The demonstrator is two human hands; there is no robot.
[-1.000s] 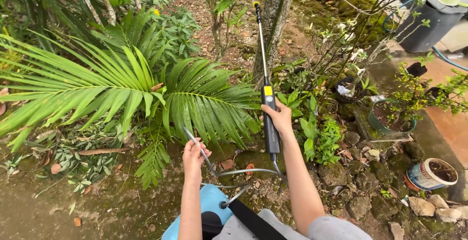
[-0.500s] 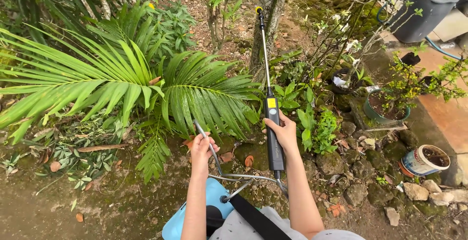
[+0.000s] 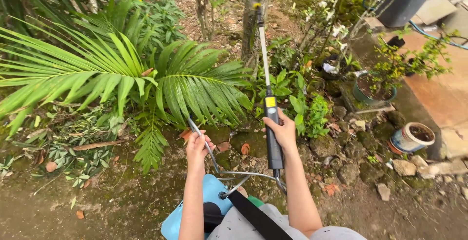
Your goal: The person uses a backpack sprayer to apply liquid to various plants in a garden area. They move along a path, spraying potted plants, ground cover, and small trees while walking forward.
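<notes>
The right hand [image 3: 282, 129] has its grip closed round the black spray wand [image 3: 271, 123], which points at the tree trunk [image 3: 253, 16] beyond the palm frond [image 3: 195, 94]. The left hand [image 3: 197, 145] is clenched on the grey pump lever [image 3: 207, 147] (rising from the blue sprayer tank [image 3: 204, 206]), nearer than that frond

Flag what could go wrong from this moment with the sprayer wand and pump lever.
The thin hose loops loosely between the right hand on the wand and the blue tank; it could snag on the left hand working the lever. The nozzle sits close to the tree trunk, so spray may miss the plants.
</notes>
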